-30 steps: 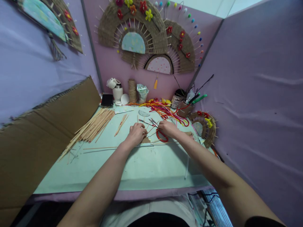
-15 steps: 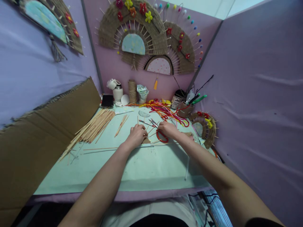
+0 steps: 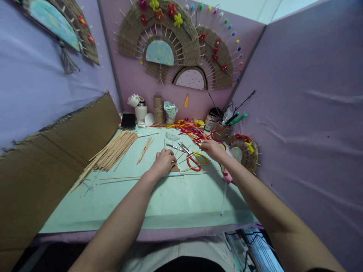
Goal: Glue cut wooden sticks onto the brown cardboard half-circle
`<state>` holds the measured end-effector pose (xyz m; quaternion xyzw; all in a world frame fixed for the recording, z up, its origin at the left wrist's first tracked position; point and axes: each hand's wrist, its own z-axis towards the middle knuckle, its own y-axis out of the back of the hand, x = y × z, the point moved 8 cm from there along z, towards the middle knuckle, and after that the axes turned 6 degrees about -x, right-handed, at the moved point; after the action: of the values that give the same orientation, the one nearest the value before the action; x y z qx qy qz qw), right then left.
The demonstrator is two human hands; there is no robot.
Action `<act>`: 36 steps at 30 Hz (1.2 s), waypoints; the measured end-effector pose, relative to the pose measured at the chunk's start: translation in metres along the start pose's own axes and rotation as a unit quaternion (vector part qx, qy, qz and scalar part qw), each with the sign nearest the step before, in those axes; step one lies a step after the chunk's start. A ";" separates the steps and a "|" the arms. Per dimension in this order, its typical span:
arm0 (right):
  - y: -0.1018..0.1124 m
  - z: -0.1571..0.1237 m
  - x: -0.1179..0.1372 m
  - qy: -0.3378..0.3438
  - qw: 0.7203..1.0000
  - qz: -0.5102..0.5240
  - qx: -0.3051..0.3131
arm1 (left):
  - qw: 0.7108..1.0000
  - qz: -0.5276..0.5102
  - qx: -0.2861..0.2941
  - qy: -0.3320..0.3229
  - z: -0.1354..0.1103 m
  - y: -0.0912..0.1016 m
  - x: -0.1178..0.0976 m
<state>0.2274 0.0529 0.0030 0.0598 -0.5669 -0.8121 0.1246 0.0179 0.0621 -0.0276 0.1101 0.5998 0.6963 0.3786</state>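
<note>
My left hand [image 3: 164,161] rests curled on a small brown cardboard piece [image 3: 175,169] with thin sticks fanned out from under it, pressing it onto the pale green table [image 3: 170,200]. My right hand [image 3: 212,148] is further right, over the tangle of red and orange pipe cleaners [image 3: 198,134], its fingers bent; what they grip is hidden. Scissors with red and yellow handles [image 3: 195,159] lie between the two hands, free of both.
A bundle of long bamboo sticks [image 3: 110,155] lies at left beside a cardboard sheet [image 3: 56,151]. Twine spool [image 3: 159,108], cup [image 3: 141,109] and pen holder [image 3: 222,130] stand at the back. A small woven fan [image 3: 243,151] and a pink glue gun [image 3: 226,179] lie at right.
My right hand left the scissors' handles and moved right and back toward the pipe cleaners. The scissors now lie uncovered. My left hand stayed put.
</note>
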 end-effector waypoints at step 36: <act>-0.031 -0.026 0.024 0.035 0.994 0.051 0.085 | 0.999 -0.010 -0.045 0.020 0.003 0.006 0.004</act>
<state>0.2066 0.0330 -0.0345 0.0695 -0.6317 -0.7509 0.1795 0.0147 0.0665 -0.0225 0.0732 0.5766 0.7205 0.3782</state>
